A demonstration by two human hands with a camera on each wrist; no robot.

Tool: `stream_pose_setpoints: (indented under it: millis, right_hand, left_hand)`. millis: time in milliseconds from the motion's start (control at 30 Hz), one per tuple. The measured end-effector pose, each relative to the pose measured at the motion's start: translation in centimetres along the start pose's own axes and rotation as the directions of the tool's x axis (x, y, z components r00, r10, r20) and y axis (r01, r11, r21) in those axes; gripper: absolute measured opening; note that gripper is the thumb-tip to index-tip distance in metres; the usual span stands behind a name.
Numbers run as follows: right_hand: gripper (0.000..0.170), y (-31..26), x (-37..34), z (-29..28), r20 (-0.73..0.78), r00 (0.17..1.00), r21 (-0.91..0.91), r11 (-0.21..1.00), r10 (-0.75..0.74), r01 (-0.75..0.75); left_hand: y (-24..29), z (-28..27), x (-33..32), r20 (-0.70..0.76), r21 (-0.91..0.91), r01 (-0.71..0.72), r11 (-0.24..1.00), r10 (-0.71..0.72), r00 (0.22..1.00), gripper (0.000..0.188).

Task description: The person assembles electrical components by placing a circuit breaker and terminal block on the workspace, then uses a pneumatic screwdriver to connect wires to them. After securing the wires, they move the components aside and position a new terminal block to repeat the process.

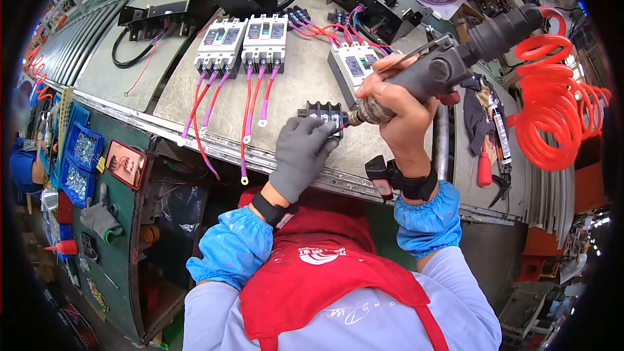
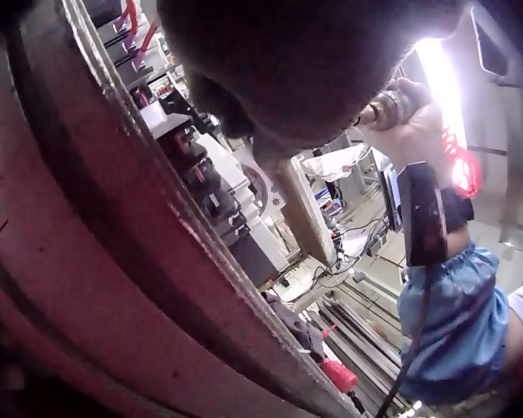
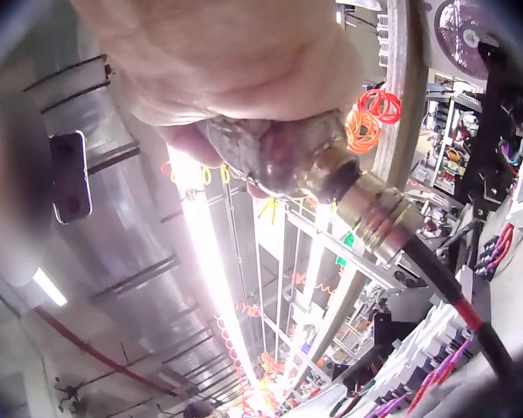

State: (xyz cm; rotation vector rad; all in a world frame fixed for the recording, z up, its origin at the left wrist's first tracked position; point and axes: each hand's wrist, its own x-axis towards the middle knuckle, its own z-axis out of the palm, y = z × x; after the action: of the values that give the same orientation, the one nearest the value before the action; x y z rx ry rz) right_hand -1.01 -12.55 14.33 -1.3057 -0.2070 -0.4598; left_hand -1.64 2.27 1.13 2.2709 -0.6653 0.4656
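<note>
A black terminal block (image 1: 317,110) with metal screws sits near the front edge of the bench. My left hand (image 1: 302,156), in a grey glove, holds its near side, with fingertips beside the driver bit. The glove covers part of the block and fills the top of the left wrist view as a dark shape. My bare right hand (image 1: 404,101) grips a dark air screwdriver (image 1: 426,71), tilted with its tip down at the block. In the right wrist view the screwdriver's brass-coloured collar (image 3: 379,213) and a bit with a red band (image 3: 466,311) show below the hand.
Two white circuit breakers (image 1: 265,36) with red and purple cables stand left of the block; another breaker (image 1: 351,65) is behind the right hand. Black metal brackets (image 1: 172,16) lie at the back. A red coiled air hose (image 1: 552,104) hangs right. Blue screw bins (image 1: 81,156) stand left.
</note>
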Motion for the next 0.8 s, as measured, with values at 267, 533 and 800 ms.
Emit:
stream_pose_setpoints:
  millis: [267,533,800]
  right_hand:
    - [0.022,0.8,0.5,-0.4,-0.017,0.993,-0.089,0.989,-0.118,0.116]
    - [0.021,3.2,0.1,-0.1,-0.05,0.998,-0.081,0.996,-0.028,0.023]
    - [0.025,4.3,0.2,-0.3,-0.04,0.999,-0.06,0.998,0.005,-0.008]
  left_hand:
    - [0.6,-2.1,-1.2,0.474,-0.729,0.676,0.102,-0.638,0.607,0.02]
    - [-0.6,-0.4,-1.0,0.123,-0.248,0.514,0.821,-0.499,0.858,0.03]
    - [-0.8,0.7,-0.5,0.073,-0.13,0.402,0.906,-0.396,0.915,0.028]
